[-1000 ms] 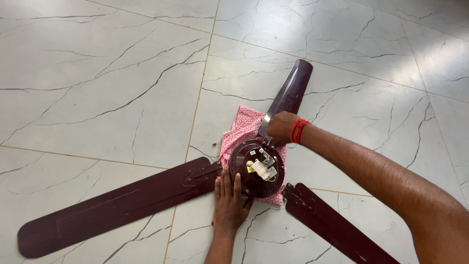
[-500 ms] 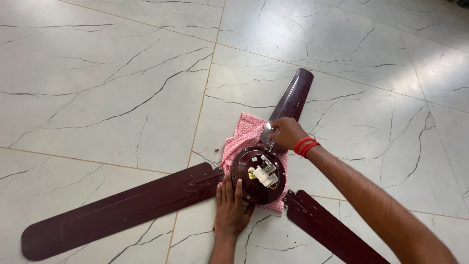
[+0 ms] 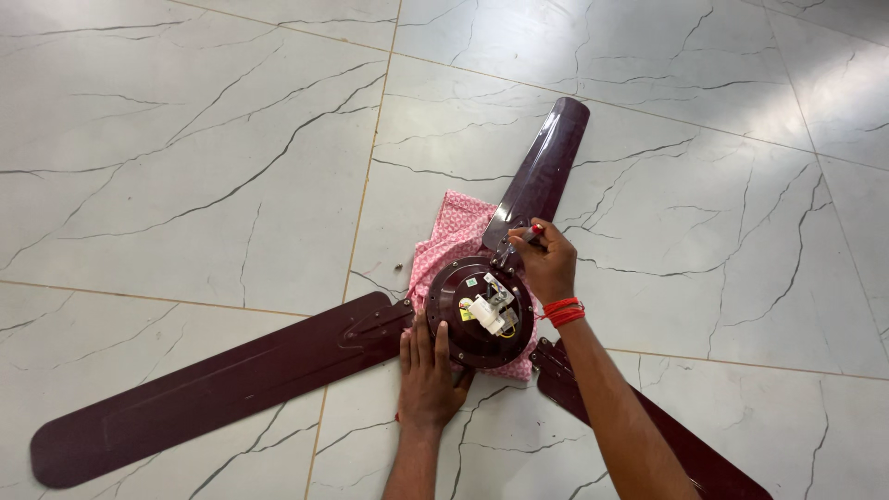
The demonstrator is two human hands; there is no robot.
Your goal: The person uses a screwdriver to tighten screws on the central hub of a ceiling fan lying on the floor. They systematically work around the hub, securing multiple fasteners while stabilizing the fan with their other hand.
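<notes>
A dark maroon ceiling fan lies upside down on the floor, its round motor housing (image 3: 463,319) resting on a pink patterned cloth (image 3: 452,236). White wiring parts (image 3: 491,313) sit at the housing's centre. My left hand (image 3: 427,375) lies flat, fingers spread, against the near rim of the housing. My right hand (image 3: 548,262), with a red thread band at the wrist, grips a small red-tipped tool (image 3: 532,231) at the base of the far blade (image 3: 546,167), where the blade meets the housing.
Two other blades reach out over the floor: a long one to the near left (image 3: 213,393) and one to the near right (image 3: 685,454). The floor is white marble-look tiling (image 3: 185,167) with dark veins. A tiny dark speck (image 3: 398,267) lies left of the cloth.
The view has shifted slightly, so the fan sits lower in the frame. My right hand has moved a little along the far blade's base. My left hand stays on the housing.
</notes>
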